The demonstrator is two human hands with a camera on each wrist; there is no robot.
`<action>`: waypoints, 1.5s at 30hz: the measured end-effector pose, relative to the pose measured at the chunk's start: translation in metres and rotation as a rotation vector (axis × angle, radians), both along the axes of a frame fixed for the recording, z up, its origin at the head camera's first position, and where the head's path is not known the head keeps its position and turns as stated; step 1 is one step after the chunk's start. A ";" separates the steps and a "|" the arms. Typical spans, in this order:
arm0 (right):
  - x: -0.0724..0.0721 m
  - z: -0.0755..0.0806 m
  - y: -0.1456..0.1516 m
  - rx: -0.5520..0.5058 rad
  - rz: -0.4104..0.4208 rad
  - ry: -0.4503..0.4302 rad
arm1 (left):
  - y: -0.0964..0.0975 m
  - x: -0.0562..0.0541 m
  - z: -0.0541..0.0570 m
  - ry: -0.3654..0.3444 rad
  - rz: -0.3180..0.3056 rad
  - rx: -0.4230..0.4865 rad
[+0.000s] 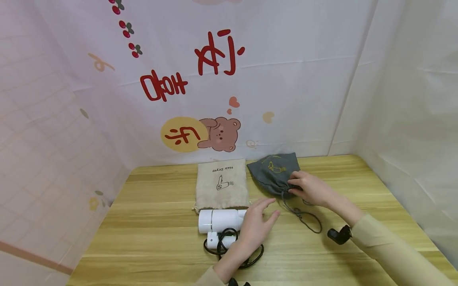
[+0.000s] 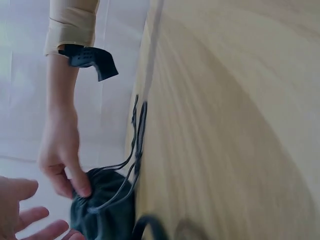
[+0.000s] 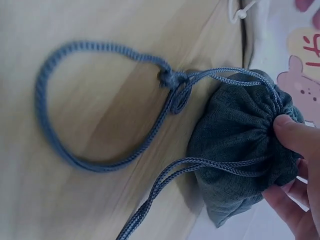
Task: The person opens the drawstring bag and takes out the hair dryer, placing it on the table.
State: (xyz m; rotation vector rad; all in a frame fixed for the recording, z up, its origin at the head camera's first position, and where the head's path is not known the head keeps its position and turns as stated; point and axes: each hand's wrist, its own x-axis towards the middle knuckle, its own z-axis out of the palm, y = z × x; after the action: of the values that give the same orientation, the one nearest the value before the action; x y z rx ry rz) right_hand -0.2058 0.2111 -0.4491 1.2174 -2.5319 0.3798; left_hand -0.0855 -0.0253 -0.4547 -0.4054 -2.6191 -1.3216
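A dark grey drawstring pouch [image 1: 273,172] with a yellow hair dryer print lies at the back right of the table. My right hand [image 1: 312,188] pinches its gathered mouth; in the right wrist view the thumb presses on the puckered cloth [image 3: 232,122], with fingers underneath. Its drawstrings trail over the wood, one in a knotted loop [image 3: 41,110]. My left hand [image 1: 255,222] hovers left of the pouch with fingers spread, holding nothing. Below and beside that hand lies a white hair dryer [image 1: 223,220], partly hidden by it, with a black cord [image 1: 259,256].
Behind the hair dryer lies a flat beige drawstring bag [image 1: 222,198] printed "Hair Dryer". White printed cloth [image 1: 293,99] hangs along the back and sides of the wooden table [image 1: 154,226]. Black wrist mounts [image 1: 340,235] stick out from the sleeves.
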 end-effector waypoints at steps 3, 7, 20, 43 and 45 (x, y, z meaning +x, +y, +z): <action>0.004 0.000 -0.001 -0.051 -0.004 -0.053 | 0.010 -0.004 -0.005 -0.020 0.045 0.056; 0.013 0.001 -0.003 -0.100 -0.031 -0.150 | 0.023 -0.009 -0.009 -0.078 0.126 0.121; 0.037 0.002 -0.013 -0.229 -0.038 -0.400 | 0.039 -0.019 -0.023 -0.084 0.242 0.145; 0.051 0.008 -0.010 -0.144 0.024 -0.264 | 0.047 -0.028 -0.023 0.008 0.242 0.091; 0.051 0.011 -0.008 -0.096 0.030 -0.207 | 0.049 -0.028 -0.023 0.000 0.240 0.081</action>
State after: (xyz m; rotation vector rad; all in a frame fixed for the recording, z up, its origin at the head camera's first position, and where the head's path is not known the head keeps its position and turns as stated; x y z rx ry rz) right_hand -0.1549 0.2031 -0.4383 1.2381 -2.6330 0.6584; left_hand -0.1131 0.0239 -0.4781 -0.0753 -2.5086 -1.3399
